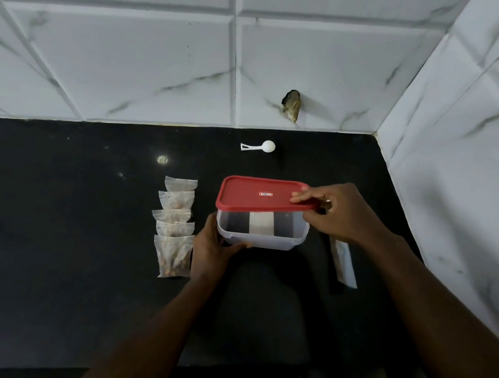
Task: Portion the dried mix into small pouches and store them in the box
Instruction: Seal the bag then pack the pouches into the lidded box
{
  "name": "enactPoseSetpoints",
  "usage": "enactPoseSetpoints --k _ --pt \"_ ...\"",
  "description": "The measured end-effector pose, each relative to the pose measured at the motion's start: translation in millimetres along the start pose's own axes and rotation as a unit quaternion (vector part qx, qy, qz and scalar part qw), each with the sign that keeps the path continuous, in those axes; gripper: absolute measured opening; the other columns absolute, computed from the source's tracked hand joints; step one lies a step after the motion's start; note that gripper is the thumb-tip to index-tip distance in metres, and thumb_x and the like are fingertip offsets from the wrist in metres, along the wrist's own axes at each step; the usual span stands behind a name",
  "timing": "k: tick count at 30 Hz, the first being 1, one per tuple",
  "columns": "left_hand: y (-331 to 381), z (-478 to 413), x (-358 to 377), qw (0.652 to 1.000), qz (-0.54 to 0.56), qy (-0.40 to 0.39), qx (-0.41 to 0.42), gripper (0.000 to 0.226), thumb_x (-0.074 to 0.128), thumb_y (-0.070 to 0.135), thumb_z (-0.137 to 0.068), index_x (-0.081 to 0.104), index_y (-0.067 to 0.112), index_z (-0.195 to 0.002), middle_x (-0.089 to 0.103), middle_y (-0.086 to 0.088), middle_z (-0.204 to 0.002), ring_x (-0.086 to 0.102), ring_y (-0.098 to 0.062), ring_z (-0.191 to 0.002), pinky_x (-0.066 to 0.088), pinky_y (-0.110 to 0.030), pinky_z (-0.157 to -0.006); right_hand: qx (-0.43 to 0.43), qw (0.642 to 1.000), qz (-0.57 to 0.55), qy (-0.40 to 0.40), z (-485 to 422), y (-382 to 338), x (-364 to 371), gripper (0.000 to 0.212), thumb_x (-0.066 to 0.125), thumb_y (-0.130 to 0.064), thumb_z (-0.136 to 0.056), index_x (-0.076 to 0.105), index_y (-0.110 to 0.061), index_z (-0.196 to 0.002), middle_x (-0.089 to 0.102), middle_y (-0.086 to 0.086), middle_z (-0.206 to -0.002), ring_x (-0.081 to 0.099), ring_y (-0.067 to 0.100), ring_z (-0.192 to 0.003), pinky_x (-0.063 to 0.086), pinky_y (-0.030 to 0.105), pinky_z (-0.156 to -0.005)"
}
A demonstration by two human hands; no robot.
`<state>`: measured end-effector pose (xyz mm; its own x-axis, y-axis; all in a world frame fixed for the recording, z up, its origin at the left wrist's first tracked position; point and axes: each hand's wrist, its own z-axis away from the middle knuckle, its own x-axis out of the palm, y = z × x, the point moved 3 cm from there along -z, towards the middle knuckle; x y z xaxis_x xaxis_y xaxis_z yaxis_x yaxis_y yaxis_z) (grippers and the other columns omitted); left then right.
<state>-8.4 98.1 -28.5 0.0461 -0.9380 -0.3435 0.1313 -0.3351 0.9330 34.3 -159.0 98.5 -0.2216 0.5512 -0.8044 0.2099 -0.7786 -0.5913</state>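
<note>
Two hands are at work. Five small clear pouches [173,215] lie in one overlapping column just left of the left hand [213,247]. That hand grips one clear box [261,237], and the right hand [338,213] pinches one red lid [254,194]. One white scoop [259,146] lies beyond the right hand's fingers. One long pale packet [344,263] lies beneath its wrist.

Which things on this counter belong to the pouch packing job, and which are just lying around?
Job: clear box, held by left hand; red lid, pinched by right hand; filled pouches; white scoop.
Lying about: flat pale packet, use unclear; hole in wall tile.
</note>
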Motion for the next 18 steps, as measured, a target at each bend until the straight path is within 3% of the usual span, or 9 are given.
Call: enactPoseSetpoints --k 5,7,10,14,16,18 --pt "1 0 0 1.000 -0.001 -0.007 -0.005 0.077 0.093 0.021 -0.074 0.049 0.031 -0.136 0.057 0.030 -0.115 0.056 0.024 -0.105 0.050 -0.003 -0.082 -0.050 0.986 -0.079 0.137 0 3 5 0.035 0.072 -0.006 -0.090 0.072 -0.016 -0.123 0.073 0.002 -0.123 0.067 0.000 -0.112 0.053 0.015 -0.095" --pt "2 0 0 1.000 -0.007 -0.010 -0.010 0.078 0.092 0.023 -0.074 0.048 0.031 -0.138 0.056 0.030 -0.116 0.056 0.023 -0.104 0.050 -0.003 -0.082 -0.037 0.973 -0.129 0.185 -1 3 5 0.032 0.068 -0.002 -0.092 0.073 -0.013 -0.122 0.073 -0.001 -0.121 0.064 -0.006 -0.114 0.049 0.010 -0.096" --pt "3 1 -1 1.000 -0.006 -0.010 -0.013 0.077 0.092 0.022 -0.075 0.049 0.030 -0.138 0.058 0.029 -0.116 0.057 0.021 -0.106 0.052 -0.007 -0.085 0.014 0.950 -0.192 0.247 -13 16 3 0.030 0.064 -0.005 -0.096 0.073 -0.016 -0.123 0.074 -0.005 -0.118 0.067 0.000 -0.111 0.052 0.019 -0.098" --pt "5 2 -1 1.000 -0.007 -0.011 -0.016 0.074 0.091 0.022 -0.076 0.048 0.035 -0.135 0.059 0.029 -0.117 0.056 0.023 -0.108 0.052 -0.006 -0.086 0.074 0.928 -0.249 0.265 -33 38 2 0.029 0.062 -0.014 -0.099 0.069 -0.023 -0.126 0.071 -0.004 -0.122 0.066 0.011 -0.116 0.059 0.039 -0.094" --pt "4 4 -1 1.000 -0.007 -0.005 -0.017 0.075 0.092 0.024 -0.074 0.051 0.030 -0.136 0.061 0.027 -0.119 0.059 0.016 -0.111 0.055 -0.013 -0.090 0.117 0.906 -0.302 0.273 -40 44 2 0.028 0.062 -0.014 -0.100 0.069 -0.023 -0.126 0.070 -0.003 -0.121 0.068 0.015 -0.113 0.063 0.037 -0.084" --pt "4 7 -1 1.000 -0.008 -0.001 -0.015 0.076 0.093 0.024 -0.073 0.052 0.029 -0.137 0.061 0.027 -0.119 0.060 0.013 -0.112 0.056 -0.015 -0.092 0.172 0.858 -0.379 0.300 -45 50 3 0.028 0.061 -0.011 -0.101 0.068 -0.018 -0.127 0.068 0.001 -0.120 0.070 0.019 -0.106 0.064 0.031 -0.069"
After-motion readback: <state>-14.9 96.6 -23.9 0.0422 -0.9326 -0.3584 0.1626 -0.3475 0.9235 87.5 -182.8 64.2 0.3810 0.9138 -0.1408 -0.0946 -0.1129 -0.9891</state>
